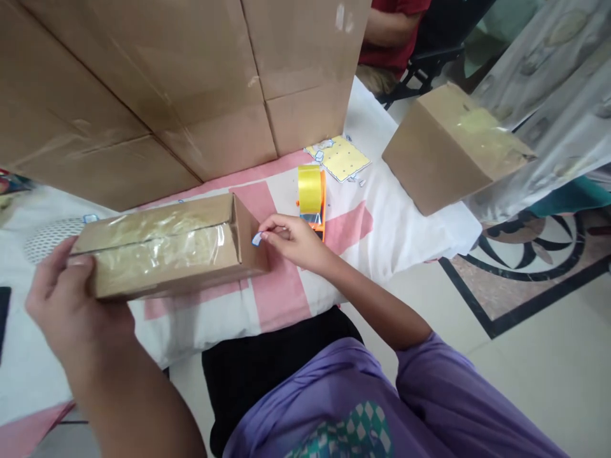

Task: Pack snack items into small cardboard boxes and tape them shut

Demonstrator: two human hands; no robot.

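Observation:
My left hand (76, 296) grips the left end of a small cardboard box (165, 235), whose top seam is covered with shiny clear tape. At the box's right end, my right hand (293, 240) pinches a small white sticker with a blue edge (258, 238). The sticker is close to that end face; whether it touches the cardboard I cannot tell. Just beyond my right hand lies an orange tape dispenser (323, 203) carrying a roll of yellowish tape (310, 189). My right forearm hides none of the roll.
Large cardboard boxes (205, 83) form a wall at the back. A yellow sheet (346, 158) with sticker scraps lies near them on the pink and white cloth (286, 299). Another taped box (443, 149) stands at the right edge. Behind it sits a person in a red shirt (403, 48).

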